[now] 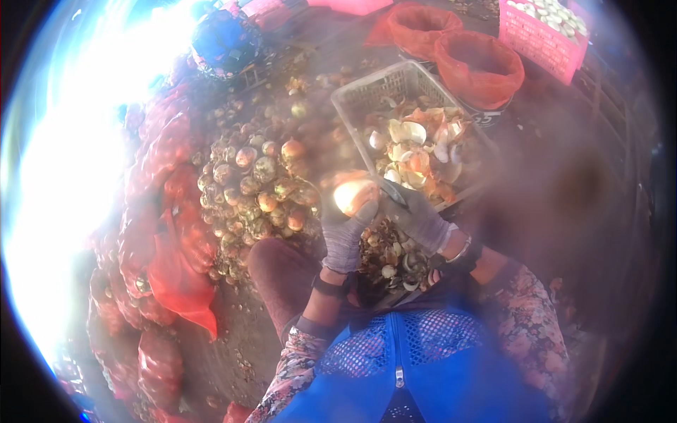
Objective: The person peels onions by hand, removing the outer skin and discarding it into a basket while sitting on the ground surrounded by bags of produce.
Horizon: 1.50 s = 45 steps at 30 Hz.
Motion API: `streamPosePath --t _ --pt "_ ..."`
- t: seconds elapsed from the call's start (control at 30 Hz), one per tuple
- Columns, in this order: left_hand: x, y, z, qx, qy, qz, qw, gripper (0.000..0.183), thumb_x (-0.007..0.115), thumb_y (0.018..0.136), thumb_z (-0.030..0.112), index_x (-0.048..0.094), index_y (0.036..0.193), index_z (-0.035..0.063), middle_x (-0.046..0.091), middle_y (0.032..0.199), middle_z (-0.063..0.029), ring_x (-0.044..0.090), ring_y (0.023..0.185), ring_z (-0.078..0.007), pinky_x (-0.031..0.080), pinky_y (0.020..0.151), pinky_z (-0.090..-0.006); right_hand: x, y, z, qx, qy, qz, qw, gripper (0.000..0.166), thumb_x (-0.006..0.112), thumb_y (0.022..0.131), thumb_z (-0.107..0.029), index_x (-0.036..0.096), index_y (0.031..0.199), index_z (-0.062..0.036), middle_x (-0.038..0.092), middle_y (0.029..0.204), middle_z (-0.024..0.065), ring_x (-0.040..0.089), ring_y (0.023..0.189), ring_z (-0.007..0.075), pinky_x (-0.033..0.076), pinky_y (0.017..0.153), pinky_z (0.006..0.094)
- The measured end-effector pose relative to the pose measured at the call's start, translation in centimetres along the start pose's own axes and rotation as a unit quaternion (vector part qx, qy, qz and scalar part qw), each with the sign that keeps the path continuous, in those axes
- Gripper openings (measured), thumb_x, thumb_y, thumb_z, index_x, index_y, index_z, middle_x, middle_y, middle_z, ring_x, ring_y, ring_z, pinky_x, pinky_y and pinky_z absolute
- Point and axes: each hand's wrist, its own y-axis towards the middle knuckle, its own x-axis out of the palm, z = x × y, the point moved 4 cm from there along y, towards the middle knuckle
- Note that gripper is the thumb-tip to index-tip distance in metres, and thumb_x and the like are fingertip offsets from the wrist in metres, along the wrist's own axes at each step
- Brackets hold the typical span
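Observation:
My left hand [342,239], in a greyish knitted glove, holds an onion [350,198] that glares brightly in the sunlight. My right hand [418,221], gloved alike, grips a small knife [394,193] with its blade close to the onion. Whether the blade touches the skin, I cannot tell. Beyond the right hand stands a grey plastic crate [351,136] holding onion skins and cut onion pieces [412,153]. A heap of unpeeled onions [248,185] lies to the left of my hands. Below them, between my legs, are more peelings and onion bits [390,259].
Filled red mesh sacks [158,365] line the left side, with a loose red mesh bag [177,280]. Two red mesh-lined buckets [478,90] stand behind the crate. A pink basket [539,47] holds white peeled onions. Far left, someone in blue [225,39] is partly visible.

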Motion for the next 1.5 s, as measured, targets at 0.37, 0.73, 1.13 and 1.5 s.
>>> streamPosePath --t 0.37,0.73,1.13,1.5 --pt "-1.3 -0.5 -0.7 0.127 0.150 0.134 0.971 0.062 0.083 0.068 0.015 0.053 0.120 0.0014 0.058 0.112 -0.0107 0.059 0.099 -0.0210 0.050 0.087 -0.0346 0.7 -0.5 -2.6 0.028 -0.284 -0.010 0.958 0.031 0.059 0.093 -0.013 0.063 0.124 -0.0151 0.068 0.083 0.0153 0.066 0.071 0.0270 0.050 0.065 0.0355" --pt "0.9 -1.1 2.5 0.002 0.016 0.019 1.000 0.064 0.081 0.073 0.020 0.045 0.123 0.0038 0.058 0.111 -0.0091 0.060 0.094 -0.0184 0.053 0.080 -0.0309 2.7 -0.1 8.1 -0.013 -0.247 0.032 0.968 0.014 0.063 0.086 -0.020 0.067 0.096 -0.0103 0.068 0.079 0.0148 0.067 0.071 0.0349 0.053 0.064 0.0425" --pt "2.6 -2.3 2.3 -0.179 -0.221 -0.100 0.953 0.048 0.063 0.087 0.042 0.053 0.116 0.0041 0.061 0.095 -0.0082 0.062 0.071 -0.0151 0.049 0.051 -0.0247 0.0 1.4 4.0 -0.137 -0.275 -0.012 0.952 0.010 0.067 0.080 -0.012 0.064 0.089 -0.0095 0.068 0.081 0.0128 0.067 0.075 0.0318 0.053 0.067 0.0404" --pt "-0.3 -1.6 -0.1 -0.215 -0.251 -0.020 0.944 0.063 0.060 0.083 0.057 0.057 0.112 0.0016 0.064 0.089 -0.0105 0.063 0.072 -0.0194 0.050 0.054 -0.0280 0.8 1.4 1.1 -0.130 -0.200 -0.210 0.948 0.051 0.060 0.087 -0.012 0.054 0.136 -0.0211 0.067 0.085 0.0079 0.067 0.076 0.0274 0.054 0.067 0.0369"
